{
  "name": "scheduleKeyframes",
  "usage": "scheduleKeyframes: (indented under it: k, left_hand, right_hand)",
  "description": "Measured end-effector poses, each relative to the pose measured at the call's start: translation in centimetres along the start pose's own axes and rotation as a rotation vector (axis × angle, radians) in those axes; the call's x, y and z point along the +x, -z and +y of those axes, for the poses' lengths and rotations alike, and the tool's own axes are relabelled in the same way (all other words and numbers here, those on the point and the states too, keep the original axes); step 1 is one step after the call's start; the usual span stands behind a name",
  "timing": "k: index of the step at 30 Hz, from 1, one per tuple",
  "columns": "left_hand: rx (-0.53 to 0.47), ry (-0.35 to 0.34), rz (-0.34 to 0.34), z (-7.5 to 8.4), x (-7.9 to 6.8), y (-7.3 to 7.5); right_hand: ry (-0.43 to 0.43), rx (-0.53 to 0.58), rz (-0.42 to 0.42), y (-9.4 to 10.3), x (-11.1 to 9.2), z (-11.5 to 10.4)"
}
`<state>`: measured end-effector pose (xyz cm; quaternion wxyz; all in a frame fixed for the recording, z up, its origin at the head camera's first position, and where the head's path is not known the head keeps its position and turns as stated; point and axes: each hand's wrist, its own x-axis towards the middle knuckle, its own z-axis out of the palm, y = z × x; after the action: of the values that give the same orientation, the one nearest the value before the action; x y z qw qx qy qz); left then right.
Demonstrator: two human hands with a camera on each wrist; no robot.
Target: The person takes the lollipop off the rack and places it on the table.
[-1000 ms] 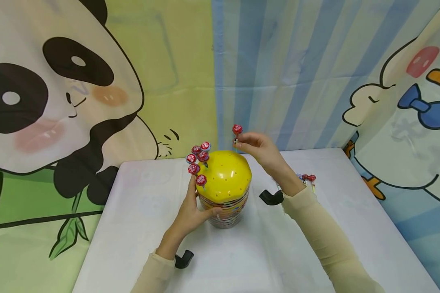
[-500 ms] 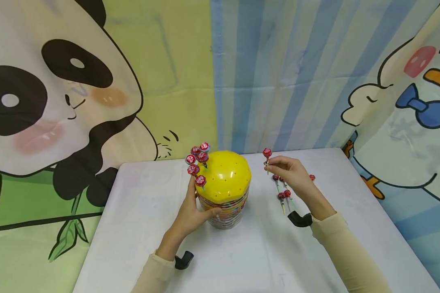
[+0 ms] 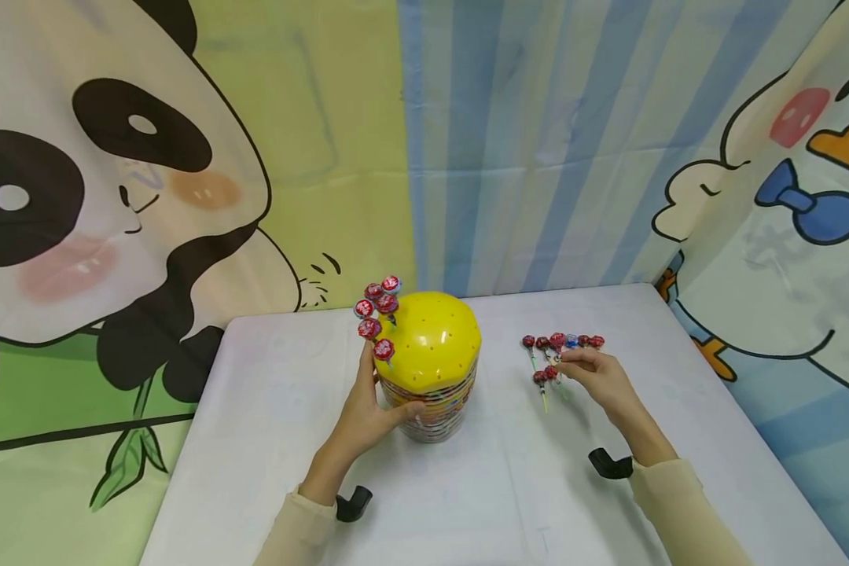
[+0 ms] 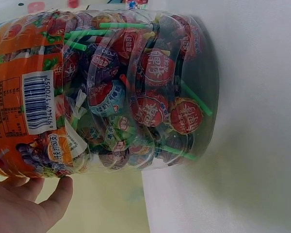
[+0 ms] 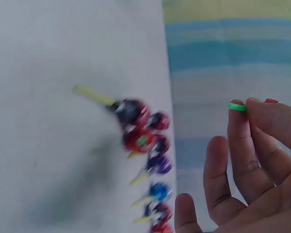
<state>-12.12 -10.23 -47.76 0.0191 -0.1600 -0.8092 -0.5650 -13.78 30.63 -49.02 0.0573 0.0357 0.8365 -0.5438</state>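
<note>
Yellow and glossy, a domed lid dotted with small dark marks is seen atop a ribbed, transparent plastic jar at the centre of the frame. The jar is gripped at its left side by the left hand, thumb across the front, as it was a second ago. Beside the lid then, the right hand is now seen lower, at centre right, by loose lollipops laid out on the white tabletop. Between its closed thumb and fingertip a slim green stick is pinched, the other fingers spread loosely. Along the lid's left edge, six planted lollipops are shown, round and wrapped in shiny red. In the left wrist view, the jar is packed with wrapped sweets and coloured sticks, partly covered by an orange label printed with a barcode.
</note>
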Motion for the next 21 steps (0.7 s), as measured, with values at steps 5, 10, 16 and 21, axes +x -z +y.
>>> scheduleKeyframes:
  k: [5, 10, 16, 21]
  left_hand:
    - [0.004, -0.001, 0.009, 0.0, 0.0, 0.0]
    - [0.002, -0.001, 0.002, -0.2, 0.0, 0.0]
    - [-0.001, -0.004, 0.004, -0.4, 0.0, 0.0]
    - [-0.002, -0.011, 0.005, -0.4, 0.0, 0.0]
  right_hand:
    - [-0.131, -0.084, 0.015, 0.6, 0.1, 2.6]
    - [-0.206, -0.156, 0.003, 0.4, 0.2, 4.4]
    - [-0.192, -0.207, 0.009, 0.3, 0.3, 5.2]
    - [-0.198, -0.250, 0.010, 0.3, 0.3, 5.0]
